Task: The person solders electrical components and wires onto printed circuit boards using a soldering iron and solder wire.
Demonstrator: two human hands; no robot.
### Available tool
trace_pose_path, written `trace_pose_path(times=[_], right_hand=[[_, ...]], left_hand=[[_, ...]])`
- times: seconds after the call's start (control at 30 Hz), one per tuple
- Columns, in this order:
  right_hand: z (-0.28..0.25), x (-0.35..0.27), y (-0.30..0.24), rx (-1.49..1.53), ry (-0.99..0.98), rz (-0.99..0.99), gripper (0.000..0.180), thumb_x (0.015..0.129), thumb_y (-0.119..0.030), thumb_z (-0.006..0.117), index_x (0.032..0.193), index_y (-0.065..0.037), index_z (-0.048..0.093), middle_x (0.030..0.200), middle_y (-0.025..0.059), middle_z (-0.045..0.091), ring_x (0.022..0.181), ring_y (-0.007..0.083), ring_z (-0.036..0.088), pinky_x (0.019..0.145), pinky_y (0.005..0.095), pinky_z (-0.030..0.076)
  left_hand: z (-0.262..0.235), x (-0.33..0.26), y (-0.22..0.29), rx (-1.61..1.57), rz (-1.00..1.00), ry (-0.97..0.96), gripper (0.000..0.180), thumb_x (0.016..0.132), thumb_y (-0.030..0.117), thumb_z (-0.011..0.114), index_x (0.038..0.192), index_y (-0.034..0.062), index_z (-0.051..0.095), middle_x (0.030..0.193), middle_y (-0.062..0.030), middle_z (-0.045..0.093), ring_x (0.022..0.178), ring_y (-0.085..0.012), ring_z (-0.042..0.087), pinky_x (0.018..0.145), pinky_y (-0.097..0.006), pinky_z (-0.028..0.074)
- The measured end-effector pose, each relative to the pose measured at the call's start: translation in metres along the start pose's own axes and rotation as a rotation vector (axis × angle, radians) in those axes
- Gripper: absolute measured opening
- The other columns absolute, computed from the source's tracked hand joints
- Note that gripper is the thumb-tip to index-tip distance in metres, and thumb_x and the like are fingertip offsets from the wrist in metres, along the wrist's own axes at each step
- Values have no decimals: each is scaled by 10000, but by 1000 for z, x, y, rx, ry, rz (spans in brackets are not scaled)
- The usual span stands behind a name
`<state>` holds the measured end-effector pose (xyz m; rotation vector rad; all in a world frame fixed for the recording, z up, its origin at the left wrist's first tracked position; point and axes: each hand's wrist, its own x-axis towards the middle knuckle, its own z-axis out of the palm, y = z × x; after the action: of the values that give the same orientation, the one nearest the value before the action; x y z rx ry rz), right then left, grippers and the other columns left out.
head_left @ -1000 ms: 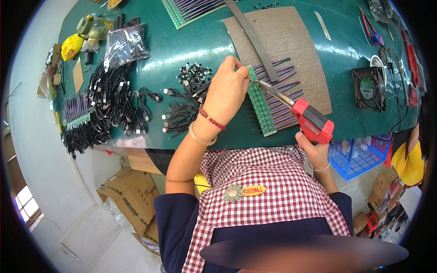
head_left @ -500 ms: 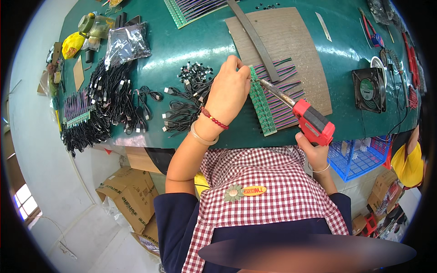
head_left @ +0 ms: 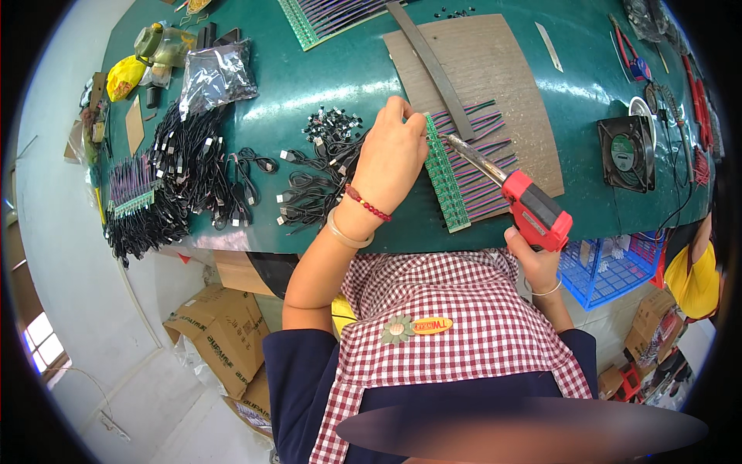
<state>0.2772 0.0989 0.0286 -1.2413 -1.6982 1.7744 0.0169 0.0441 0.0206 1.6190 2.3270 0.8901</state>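
Note:
My right hand (head_left: 533, 259) grips a red and black soldering gun (head_left: 537, 210) from below. Its long metal nozzle slants up and left, with the tip close to the upper end of a green circuit board panel (head_left: 446, 182); contact cannot be made out. At that same upper end is my left hand (head_left: 393, 155), its fingers closed in a pinch. What they hold is hidden by the hand. Thin purple, pink and black wires (head_left: 487, 179) run right from the panel over a brown board (head_left: 518, 69). A grey metal bar (head_left: 433, 66) lies across the board and some wires.
Black USB cables (head_left: 321, 182) lie left of my left arm, with a larger heap (head_left: 193, 158) farther left. Small black connectors (head_left: 332, 122) sit above them. A black fan (head_left: 626, 153) stands at right. Another wired panel (head_left: 301, 27) lies at the far edge.
The soldering gun and my right hand have shifted slightly right, drawing the tip back a little. My left hand stays almost still at the panel's upper end.

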Motion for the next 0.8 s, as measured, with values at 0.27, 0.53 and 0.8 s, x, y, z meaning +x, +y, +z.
trace_pose_path(times=[0.27,0.53,0.8], right_hand=[[5,2,-2,-7,-14,-6,257,750,-54,689,987,6,611,869,28,621,755,90,569,674,243,460],[7,2,2,4,-39,-35,236,748,-45,686,965,2,607,844,16,611,720,79,556,642,237,451],[4,0,1,-6,-6,-38,257,757,-52,681,996,2,601,827,7,598,696,74,532,621,227,436]], left_hand=[[-1,1,-1,3,9,-11,46,722,-16,588,757,-6,559,921,-144,506,753,-319,566,668,-376,496],[-4,3,2,16,-7,-75,78,708,-16,578,782,-29,558,879,-164,487,830,-318,533,728,-390,491],[-3,4,1,37,-7,-101,80,704,-7,581,780,-24,561,889,-165,482,846,-312,529,737,-383,494]])
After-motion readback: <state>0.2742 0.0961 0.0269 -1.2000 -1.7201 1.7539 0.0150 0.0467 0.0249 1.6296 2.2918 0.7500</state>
